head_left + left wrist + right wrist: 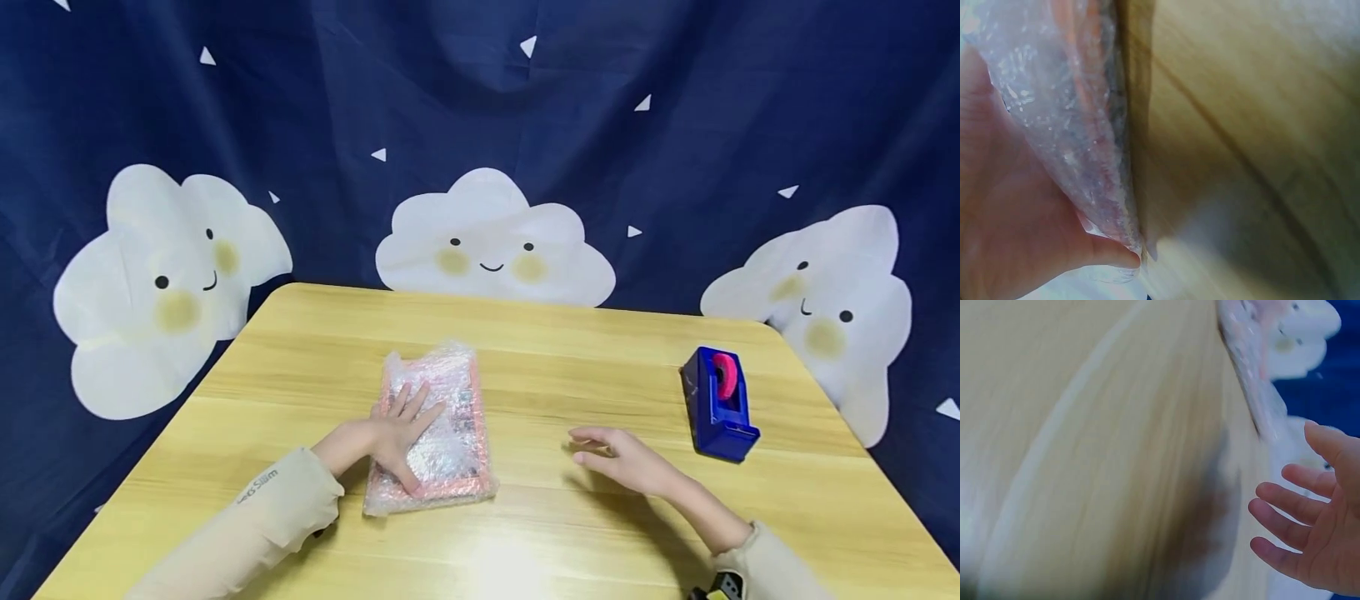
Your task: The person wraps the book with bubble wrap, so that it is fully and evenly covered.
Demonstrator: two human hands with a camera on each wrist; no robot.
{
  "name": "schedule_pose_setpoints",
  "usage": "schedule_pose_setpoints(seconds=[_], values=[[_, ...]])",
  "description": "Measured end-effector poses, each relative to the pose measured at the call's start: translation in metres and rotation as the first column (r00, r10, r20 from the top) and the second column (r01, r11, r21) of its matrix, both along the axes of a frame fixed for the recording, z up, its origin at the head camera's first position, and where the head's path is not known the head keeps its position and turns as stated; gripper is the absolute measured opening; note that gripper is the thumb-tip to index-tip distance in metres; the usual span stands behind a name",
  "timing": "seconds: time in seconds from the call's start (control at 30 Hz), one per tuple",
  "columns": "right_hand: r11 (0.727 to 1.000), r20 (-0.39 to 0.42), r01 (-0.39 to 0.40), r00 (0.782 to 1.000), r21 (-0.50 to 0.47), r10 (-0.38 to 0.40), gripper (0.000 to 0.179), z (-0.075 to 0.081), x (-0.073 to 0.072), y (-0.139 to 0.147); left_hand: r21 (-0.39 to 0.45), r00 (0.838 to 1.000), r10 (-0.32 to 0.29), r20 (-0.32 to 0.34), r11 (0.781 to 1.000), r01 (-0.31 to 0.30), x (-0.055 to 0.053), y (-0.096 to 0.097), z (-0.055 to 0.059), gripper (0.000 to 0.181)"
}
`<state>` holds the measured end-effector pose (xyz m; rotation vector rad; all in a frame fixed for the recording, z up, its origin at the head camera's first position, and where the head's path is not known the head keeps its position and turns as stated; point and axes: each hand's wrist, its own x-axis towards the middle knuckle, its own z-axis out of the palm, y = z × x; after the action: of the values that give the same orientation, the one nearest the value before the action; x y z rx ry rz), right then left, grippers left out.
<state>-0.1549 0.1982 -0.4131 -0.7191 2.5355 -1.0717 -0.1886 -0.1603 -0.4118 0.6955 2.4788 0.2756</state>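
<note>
A flat rectangular item with a pink-orange border, wrapped in bubble wrap (457, 446), lies on the table left of centre. My left hand (401, 433) rests on top of it with the fingers spread. In the left wrist view, the thumb reaches the near edge of the bubble wrap (1054, 81). My right hand (618, 458) hovers over the wood, to the right of the wrapped item, holding nothing. Its fingers (1285, 500) are apart and loosely bent in the right wrist view.
On the right of the wooden table (570, 358) stands a blue tape dispenser (720, 408) with a pink roll of tape (725, 375). A dark blue curtain (465, 92) with smiling white clouds hangs behind the table's far edge.
</note>
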Motion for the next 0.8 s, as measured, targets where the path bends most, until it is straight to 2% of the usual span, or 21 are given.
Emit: schedule_pose_setpoints(seconds=[0.17, 0.23, 0.3, 0.33, 0.4, 0.5, 0.57, 0.6, 0.63, 0.67, 0.7, 0.8], values=[[0.993, -0.089, 0.115, 0.989, -0.018, -0.116, 0.041, 0.008, 0.001, 0.022, 0.016, 1.000, 0.009, -0.011, 1.000, -0.009, 0.002, -0.003, 0.003, 0.121], [0.983, -0.135, 0.182, 0.974, -0.023, -0.183, 0.038, 0.012, 0.004, 0.030, 0.010, 1.000, 0.011, -0.014, 1.000, -0.011, 0.003, -0.004, 0.004, 0.120], [0.967, -0.198, 0.253, 0.946, -0.041, -0.256, 0.035, 0.018, 0.006, 0.038, 0.004, 1.000, 0.016, -0.013, 1.000, -0.016, 0.003, -0.005, 0.004, 0.121], [0.954, -0.228, 0.296, 0.926, -0.054, -0.301, 0.033, 0.021, 0.007, 0.042, 0.001, 1.000, 0.018, -0.014, 1.000, -0.018, 0.004, -0.006, 0.004, 0.121], [0.920, -0.301, 0.381, 0.870, -0.095, -0.392, 0.028, 0.027, 0.009, 0.053, 0.000, 1.000, 0.018, -0.014, 1.000, -0.018, 0.004, -0.007, 0.003, 0.120], [0.848, -0.403, 0.505, 0.752, -0.158, -0.522, 0.025, 0.034, 0.010, 0.073, 0.006, 1.000, 0.017, -0.013, 1.000, -0.017, 0.003, -0.007, 0.003, 0.121], [0.799, -0.445, 0.579, 0.679, -0.165, -0.584, 0.026, 0.037, 0.010, 0.088, 0.010, 1.000, 0.016, -0.013, 1.000, -0.016, 0.003, -0.006, 0.004, 0.121], [0.779, -0.463, 0.609, 0.653, -0.149, -0.600, 0.027, 0.039, 0.011, 0.097, 0.008, 1.000, 0.017, -0.011, 1.000, -0.017, 0.003, -0.005, 0.004, 0.121], [0.765, -0.471, 0.633, 0.642, -0.120, -0.605, 0.029, 0.040, 0.011, 0.105, 0.009, 1.000, 0.016, -0.009, 1.000, -0.016, 0.003, -0.005, 0.004, 0.121], [0.758, -0.469, 0.647, 0.646, -0.082, -0.602, 0.032, 0.041, 0.012, 0.113, 0.007, 1.000, 0.015, -0.006, 1.000, -0.015, 0.003, -0.004, 0.005, 0.121], [0.759, -0.459, 0.650, 0.663, -0.039, -0.591, 0.035, 0.041, 0.011, 0.121, 0.001, 1.000, 0.014, -0.005, 1.000, -0.014, 0.003, -0.004, 0.006, 0.121], [0.771, -0.366, 0.624, 0.753, 0.130, -0.547, 0.044, 0.041, 0.009, 0.142, -0.006, 1.000, 0.008, 0.003, 1.000, -0.008, 0.004, -0.002, 0.006, 0.120]])
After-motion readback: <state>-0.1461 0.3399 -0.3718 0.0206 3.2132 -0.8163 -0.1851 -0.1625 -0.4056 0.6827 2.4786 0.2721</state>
